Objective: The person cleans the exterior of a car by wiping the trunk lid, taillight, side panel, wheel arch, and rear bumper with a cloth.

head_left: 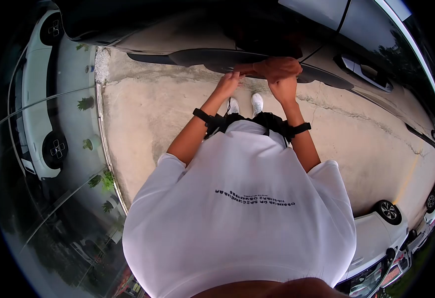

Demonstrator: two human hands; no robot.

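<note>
My left hand (228, 84) is raised in front of me at the lower edge of a black car (187, 42), its fingers bent together at the tips. Close to its right, my right hand (281, 74) looks closed, in shadow against the car's dark side. A reddish-brown shape reaches from it toward my left fingertips; whether it is part of the hand, a held thing or a reflection is unclear. What either hand grips is too small or hidden to name. Black straps (299, 130) circle both forearms.
My white shoes (257, 103) stand on pale concrete (143, 119) with cracks. A glass wall (73, 198) runs along the left, with potted plants (86, 103) and a reflected white car. A white car (376, 233) is at the lower right. The black car's door handle (364, 72) is at the upper right.
</note>
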